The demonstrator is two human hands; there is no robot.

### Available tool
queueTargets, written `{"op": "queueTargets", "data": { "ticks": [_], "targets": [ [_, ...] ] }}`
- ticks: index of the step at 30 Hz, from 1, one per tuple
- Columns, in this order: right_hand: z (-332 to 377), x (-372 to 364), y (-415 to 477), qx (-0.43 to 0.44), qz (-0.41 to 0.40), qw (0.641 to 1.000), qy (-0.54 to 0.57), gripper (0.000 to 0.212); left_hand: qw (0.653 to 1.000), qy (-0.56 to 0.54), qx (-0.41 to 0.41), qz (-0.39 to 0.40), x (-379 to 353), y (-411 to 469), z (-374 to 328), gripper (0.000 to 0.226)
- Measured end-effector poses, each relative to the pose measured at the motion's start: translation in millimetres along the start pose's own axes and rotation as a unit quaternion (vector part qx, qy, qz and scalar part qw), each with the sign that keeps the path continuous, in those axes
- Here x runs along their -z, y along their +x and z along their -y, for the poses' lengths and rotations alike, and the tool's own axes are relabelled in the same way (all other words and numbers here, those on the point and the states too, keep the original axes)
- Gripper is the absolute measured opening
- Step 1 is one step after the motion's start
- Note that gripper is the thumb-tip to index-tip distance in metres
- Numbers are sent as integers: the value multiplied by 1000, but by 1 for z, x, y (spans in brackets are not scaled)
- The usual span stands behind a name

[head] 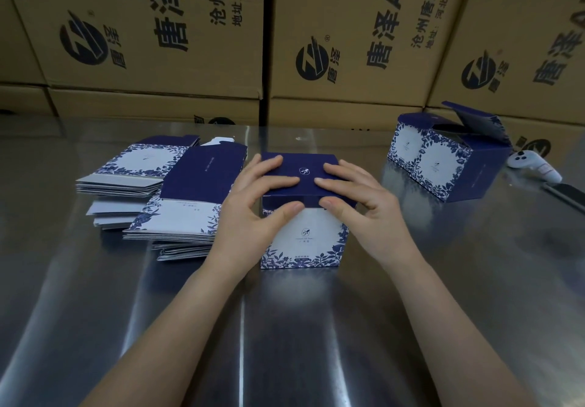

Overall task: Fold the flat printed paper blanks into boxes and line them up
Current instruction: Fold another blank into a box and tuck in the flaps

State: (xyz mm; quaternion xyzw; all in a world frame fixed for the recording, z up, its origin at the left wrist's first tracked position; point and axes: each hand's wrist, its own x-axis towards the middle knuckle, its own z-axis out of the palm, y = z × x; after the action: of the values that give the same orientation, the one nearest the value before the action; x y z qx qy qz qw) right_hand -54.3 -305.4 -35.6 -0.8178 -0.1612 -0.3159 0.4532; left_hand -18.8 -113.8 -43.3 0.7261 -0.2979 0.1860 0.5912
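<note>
A blue and white printed box stands on the steel table in front of me, its dark blue lid folded down. My left hand holds its left side, fingers flat on the lid and thumb at the lid's front edge. My right hand mirrors it on the right side. Two folded boxes stand in a row at the back right, the far one with its lid up. Stacks of flat printed blanks lie to the left of my left hand.
The steel table reflects light. Brown cartons with black print form a wall behind it. A white controller and a dark phone lie at the right edge beside the folded boxes.
</note>
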Motion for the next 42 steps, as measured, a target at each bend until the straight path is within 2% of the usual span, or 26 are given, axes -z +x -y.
{"op": "queueTargets", "data": {
  "ticks": [3,6,10,14,18,22,25,32,37,42],
  "targets": [
    [2,-7,-1,55,-26,997,-37,28,999,3,-41,-8,-5,-2,-3,25],
    [5,-15,-4,79,-58,994,-43,22,999,-8,-38,-16,-7,-1,-4,21],
    [8,-20,-4,45,-85,995,-15,18,999,-32,-11,-8,-4,0,-8,20],
    [9,-16,0,14,-67,998,8,18,999,-46,11,-1,-1,4,-9,20],
    [8,-14,1,25,-72,997,-9,15,992,-114,47,-36,-1,5,-9,19],
    [8,-18,1,39,-90,995,-26,13,992,-111,35,-39,-3,6,-6,22],
    [6,-15,-1,24,-76,997,-7,16,990,-130,45,-16,1,8,-4,20],
    [1,-3,-1,-73,-49,988,127,23,986,-155,44,37,15,11,2,22],
    [2,-4,1,-37,-53,994,84,20,987,-152,34,37,14,12,2,25],
    [-1,1,-1,-59,-17,992,108,22,984,-161,43,60,18,12,4,23]
  ]
}}
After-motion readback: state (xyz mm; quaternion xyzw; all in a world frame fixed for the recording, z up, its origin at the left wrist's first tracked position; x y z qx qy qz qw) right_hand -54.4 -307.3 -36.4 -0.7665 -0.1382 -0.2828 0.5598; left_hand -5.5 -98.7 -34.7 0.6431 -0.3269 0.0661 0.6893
